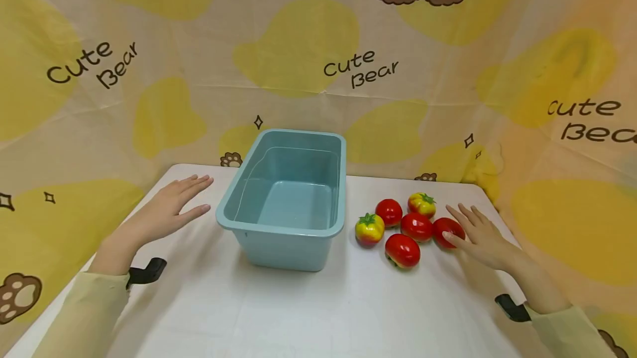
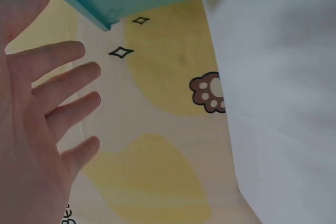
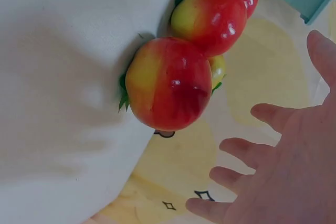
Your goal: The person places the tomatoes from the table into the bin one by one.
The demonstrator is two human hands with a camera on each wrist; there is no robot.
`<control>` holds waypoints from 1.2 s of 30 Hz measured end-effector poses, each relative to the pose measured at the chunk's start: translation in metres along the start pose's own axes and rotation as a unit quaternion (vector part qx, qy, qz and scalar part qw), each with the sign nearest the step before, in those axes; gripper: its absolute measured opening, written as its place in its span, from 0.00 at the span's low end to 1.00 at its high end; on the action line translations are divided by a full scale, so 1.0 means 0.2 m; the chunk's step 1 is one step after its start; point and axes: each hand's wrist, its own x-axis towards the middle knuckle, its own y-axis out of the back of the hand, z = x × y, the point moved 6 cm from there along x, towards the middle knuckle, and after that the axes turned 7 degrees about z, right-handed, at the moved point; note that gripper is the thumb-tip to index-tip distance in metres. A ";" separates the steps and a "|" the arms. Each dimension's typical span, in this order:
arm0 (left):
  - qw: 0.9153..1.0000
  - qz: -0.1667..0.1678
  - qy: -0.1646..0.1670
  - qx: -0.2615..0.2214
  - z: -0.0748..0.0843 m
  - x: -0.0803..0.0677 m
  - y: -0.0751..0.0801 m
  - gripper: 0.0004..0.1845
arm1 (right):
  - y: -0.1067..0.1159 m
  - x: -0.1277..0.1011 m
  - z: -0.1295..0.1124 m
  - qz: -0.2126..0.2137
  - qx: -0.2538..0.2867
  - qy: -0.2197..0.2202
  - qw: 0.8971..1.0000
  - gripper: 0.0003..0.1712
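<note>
Right now both hands are spread flat with straight fingers and hold nothing: the left hand hovers at the left of the head view, just beside the blue bin, while the right hand sits at the lower right, its thumb touching or nearly touching the outermost red tomato. That tomato belongs to a tight cluster of six tomatoes lying right of centre on the white table, between the bin and the right hand. The risk I see is rolling: these are round, glossy fruits packed against each other, so a flat-fingered nudge could scatter the group, sending one toward the table's near or right edge. Glossy skin may also slip from a loose pinch. The light, empty bin could slide if bumped.
</note>
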 end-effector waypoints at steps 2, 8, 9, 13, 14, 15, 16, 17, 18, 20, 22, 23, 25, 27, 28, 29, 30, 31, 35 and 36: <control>1.000 0.006 -0.001 -0.015 0.02 0.00 0.02 0.32 | 0.01 0.00 0.00 0.005 0.000 0.002 1.000 0.46; 0.998 0.015 0.015 -0.060 0.08 -0.01 0.07 0.30 | 0.03 0.00 0.00 0.023 0.004 0.008 1.000 0.47; 0.998 0.017 0.017 -0.064 0.09 -0.01 0.08 0.29 | 0.03 0.00 0.00 0.027 0.004 0.011 1.000 0.47; 0.997 0.027 0.016 -0.070 0.12 0.00 0.10 0.28 | 0.04 0.00 0.01 0.046 0.011 0.022 0.999 0.45; 0.997 0.028 0.016 -0.069 0.13 0.00 0.10 0.28 | 0.04 0.00 0.01 0.050 0.012 0.024 0.998 0.45; 0.997 0.031 0.013 -0.067 0.14 0.00 0.11 0.28 | 0.04 0.00 0.01 0.055 0.015 0.025 0.998 0.44; 0.997 0.032 0.012 -0.067 0.15 0.00 0.11 0.28 | 0.04 0.00 0.02 0.058 0.019 0.027 0.998 0.43; 0.997 0.031 0.009 -0.067 0.15 0.00 0.11 0.28 | 0.04 0.00 0.02 0.062 0.023 0.027 0.997 0.43; 0.997 0.028 0.007 -0.066 0.16 0.00 0.11 0.28 | 0.04 0.00 0.02 0.064 0.027 0.027 0.997 0.43; 0.998 0.023 0.001 -0.061 0.17 0.00 0.11 0.28 | 0.03 0.00 0.04 0.068 0.032 0.024 0.997 0.42; 0.998 0.019 -0.005 -0.058 0.18 0.00 0.11 0.28 | 0.03 0.00 0.05 0.069 0.036 0.020 0.997 0.42; 0.998 0.018 -0.009 -0.056 0.18 0.01 0.11 0.28 | 0.02 0.00 0.06 0.071 0.036 0.018 0.997 0.42; 0.998 0.018 -0.014 -0.052 0.18 0.01 0.11 0.29 | 0.02 0.00 0.08 0.073 0.035 0.014 0.997 0.42; 0.998 0.017 -0.021 -0.051 0.19 0.01 0.11 0.29 | 0.01 0.00 0.09 0.076 0.035 0.012 0.996 0.42; 0.998 0.016 -0.025 -0.051 0.20 0.01 0.11 0.29 | 0.01 0.00 0.10 0.077 0.035 0.010 0.996 0.42; 0.998 0.015 -0.028 -0.051 0.20 0.01 0.11 0.29 | 0.01 0.00 0.11 0.079 0.035 0.009 0.996 0.42; 0.998 0.014 -0.030 -0.052 0.21 0.01 0.11 0.29 | 0.00 0.00 0.11 0.079 0.034 0.007 0.996 0.42; 0.998 0.012 -0.032 -0.053 0.21 0.02 0.11 0.30 | 0.00 0.00 0.12 0.080 0.033 0.004 0.996 0.42; 0.998 0.000 -0.034 -0.055 0.23 0.03 0.11 0.30 | -0.02 0.00 0.15 0.075 0.032 -0.010 0.997 0.43; 0.998 -0.003 -0.034 -0.055 0.24 0.03 0.11 0.30 | -0.03 0.00 0.16 0.072 0.033 -0.015 0.997 0.43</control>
